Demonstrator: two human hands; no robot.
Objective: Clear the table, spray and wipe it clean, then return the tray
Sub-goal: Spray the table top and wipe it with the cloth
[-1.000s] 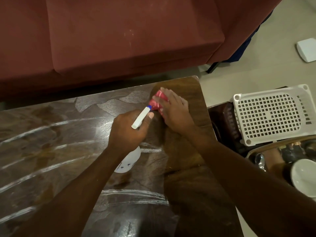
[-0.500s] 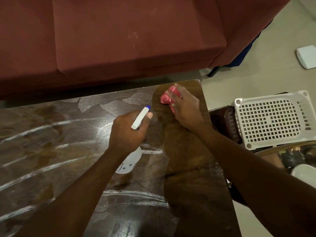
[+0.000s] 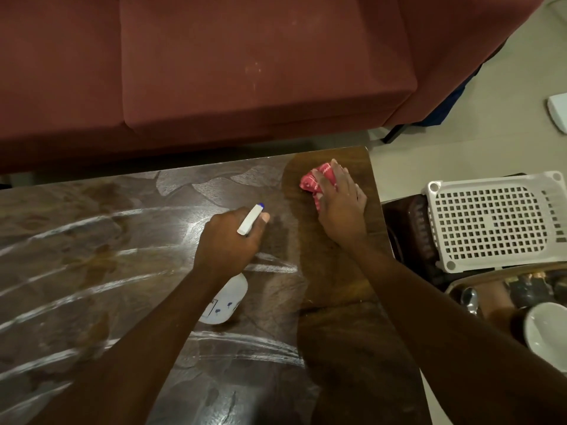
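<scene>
Where the dark, glossy wooden table [image 3: 107, 271] comes nearest the camera, both bare forearms reach out over it, and pale streaks [image 3: 92, 289] of cleaner arc across its left and middle parts, while the right end shows a plainer, duller brown patch. At the near right, beside the table's edge, a tray [image 3: 503, 273] holds a white bowl [image 3: 549, 332], a metal spoon [image 3: 469, 297] and some dark items too dim to tell. Near the table's middle, the left hand [image 3: 227, 240] grips a white spray bottle [image 3: 228, 299], fingers wrapped round its neck; its blue-tipped nozzle sticks out past the knuckles, pointing far and right. Farther on, close to the table's far right corner, the right hand [image 3: 340, 207] lies on a bunched red cloth [image 3: 314, 179], fingers bent over it and holding it down against the wood. Right of the table, a white plastic basket [image 3: 491, 222] with a perforated base rests upside down on a dark low stand [image 3: 411, 228]. Beyond the table's far edge, a maroon sofa [image 3: 245, 72] fills the far side of the room. To its right lies pale flooring [image 3: 491, 118], with a small white object [image 3: 558, 111] at the right edge.
</scene>
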